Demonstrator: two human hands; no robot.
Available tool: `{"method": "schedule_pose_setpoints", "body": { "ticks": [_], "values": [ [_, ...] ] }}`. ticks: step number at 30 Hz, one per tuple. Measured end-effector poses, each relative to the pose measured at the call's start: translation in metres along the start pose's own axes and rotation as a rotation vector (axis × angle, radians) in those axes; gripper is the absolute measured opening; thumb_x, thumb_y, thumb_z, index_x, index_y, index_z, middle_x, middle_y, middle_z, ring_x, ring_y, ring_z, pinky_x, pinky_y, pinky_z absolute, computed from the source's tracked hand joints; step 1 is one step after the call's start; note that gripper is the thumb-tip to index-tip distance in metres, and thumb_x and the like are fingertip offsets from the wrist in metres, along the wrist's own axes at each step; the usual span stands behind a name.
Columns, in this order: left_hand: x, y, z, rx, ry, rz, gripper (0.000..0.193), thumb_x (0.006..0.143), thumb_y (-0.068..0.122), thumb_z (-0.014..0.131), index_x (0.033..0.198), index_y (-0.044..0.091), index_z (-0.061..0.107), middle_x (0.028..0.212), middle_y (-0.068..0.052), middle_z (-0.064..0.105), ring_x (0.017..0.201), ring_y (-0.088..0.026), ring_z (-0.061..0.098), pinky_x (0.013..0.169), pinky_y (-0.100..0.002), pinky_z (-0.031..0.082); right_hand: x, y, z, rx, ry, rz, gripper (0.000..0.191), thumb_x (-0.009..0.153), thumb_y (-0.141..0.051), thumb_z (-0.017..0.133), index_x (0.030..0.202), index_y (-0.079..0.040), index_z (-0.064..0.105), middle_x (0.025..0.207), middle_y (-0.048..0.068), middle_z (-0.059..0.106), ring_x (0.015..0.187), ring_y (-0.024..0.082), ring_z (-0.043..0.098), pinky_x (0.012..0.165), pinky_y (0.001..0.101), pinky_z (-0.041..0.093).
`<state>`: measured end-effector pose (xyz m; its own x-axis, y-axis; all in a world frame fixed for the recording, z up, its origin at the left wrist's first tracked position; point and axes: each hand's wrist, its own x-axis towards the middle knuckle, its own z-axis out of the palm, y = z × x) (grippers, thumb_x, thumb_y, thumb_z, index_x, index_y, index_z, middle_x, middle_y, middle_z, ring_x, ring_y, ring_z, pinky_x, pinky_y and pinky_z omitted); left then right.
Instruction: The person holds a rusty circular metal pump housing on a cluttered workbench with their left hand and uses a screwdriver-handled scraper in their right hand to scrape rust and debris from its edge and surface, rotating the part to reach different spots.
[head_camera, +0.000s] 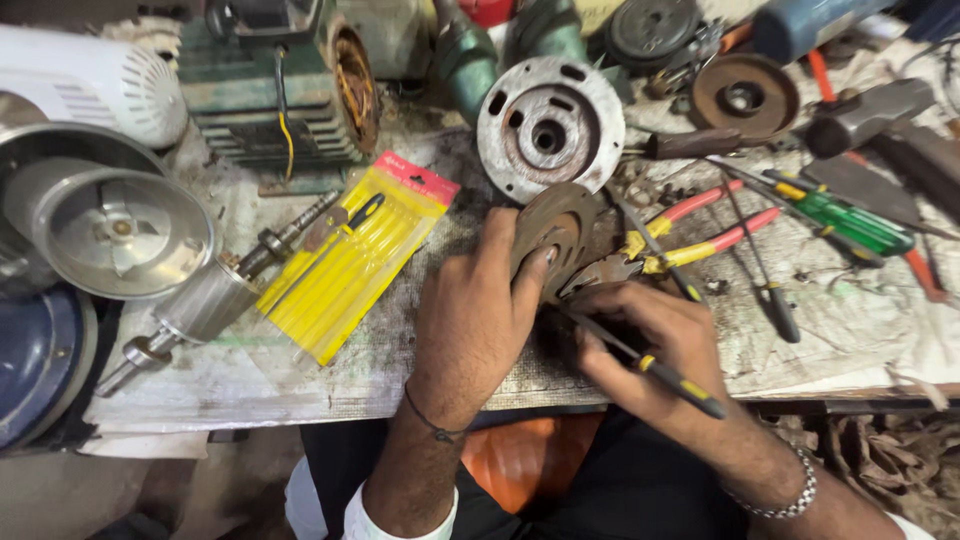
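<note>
Pressing rusty disc (556, 232) flat with left hand (470, 320); right hand (655, 335) grips screwdriver (640, 362), shaft angled up-left toward disc, just beside it.

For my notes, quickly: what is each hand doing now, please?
Left hand: fingers pressed on the rusty round plate, steadying it.
Right hand: closed grip on a screwdriver.
</note>
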<state>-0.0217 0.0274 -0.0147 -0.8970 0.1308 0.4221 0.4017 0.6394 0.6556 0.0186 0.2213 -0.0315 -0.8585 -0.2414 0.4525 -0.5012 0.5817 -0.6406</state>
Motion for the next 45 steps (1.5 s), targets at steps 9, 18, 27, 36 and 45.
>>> {"method": "schedule_pose_setpoints", "body": {
  "ticks": [9,18,27,36,45],
  "values": [
    [0.007,0.002,0.0,0.062,-0.031,-0.052,0.041,0.094,0.027,0.071,0.127,0.008,0.054,0.08,-0.024,0.073,0.078,-0.048,0.071,0.064,-0.06,0.053,0.0,0.005,0.008,-0.072,0.108,-0.154,0.02,0.077,-0.008,0.077,0.094,0.0,0.071,0.09,0.011,0.077,0.08,0.023,0.077,0.07,0.0327,0.061],
    [0.007,-0.002,0.002,0.03,-0.043,-0.009,0.041,0.096,0.026,0.069,0.126,0.005,0.052,0.079,-0.023,0.073,0.076,-0.044,0.073,0.063,-0.057,0.057,-0.002,0.009,0.004,-0.062,0.028,-0.048,0.02,0.077,-0.012,0.076,0.094,-0.001,0.073,0.08,0.009,0.076,0.068,0.02,0.077,0.062,0.0314,0.059],
    [0.007,0.0,0.002,0.032,-0.032,-0.004,0.038,0.095,0.025,0.07,0.123,0.005,0.053,0.077,-0.024,0.072,0.075,-0.047,0.071,0.062,-0.059,0.054,0.0,0.01,0.002,0.004,0.052,-0.067,0.016,0.081,-0.009,0.072,0.095,-0.001,0.071,0.083,0.008,0.077,0.074,0.019,0.079,0.067,0.0302,0.061],
    [0.007,0.002,0.0,0.026,-0.05,-0.008,0.039,0.095,0.023,0.07,0.125,0.005,0.052,0.079,-0.024,0.072,0.076,-0.046,0.071,0.063,-0.058,0.055,-0.001,0.012,0.005,0.007,-0.003,-0.104,0.016,0.08,-0.008,0.072,0.093,0.001,0.07,0.086,0.01,0.077,0.075,0.02,0.077,0.068,0.0305,0.06],
    [0.008,0.005,-0.002,0.012,-0.055,-0.028,0.038,0.094,0.022,0.07,0.124,0.006,0.053,0.077,-0.023,0.072,0.075,-0.045,0.072,0.061,-0.057,0.056,0.0,0.01,0.004,0.036,0.076,-0.06,0.016,0.08,-0.01,0.071,0.093,0.0,0.07,0.083,0.009,0.077,0.072,0.021,0.079,0.066,0.0322,0.061]
  ]
}}
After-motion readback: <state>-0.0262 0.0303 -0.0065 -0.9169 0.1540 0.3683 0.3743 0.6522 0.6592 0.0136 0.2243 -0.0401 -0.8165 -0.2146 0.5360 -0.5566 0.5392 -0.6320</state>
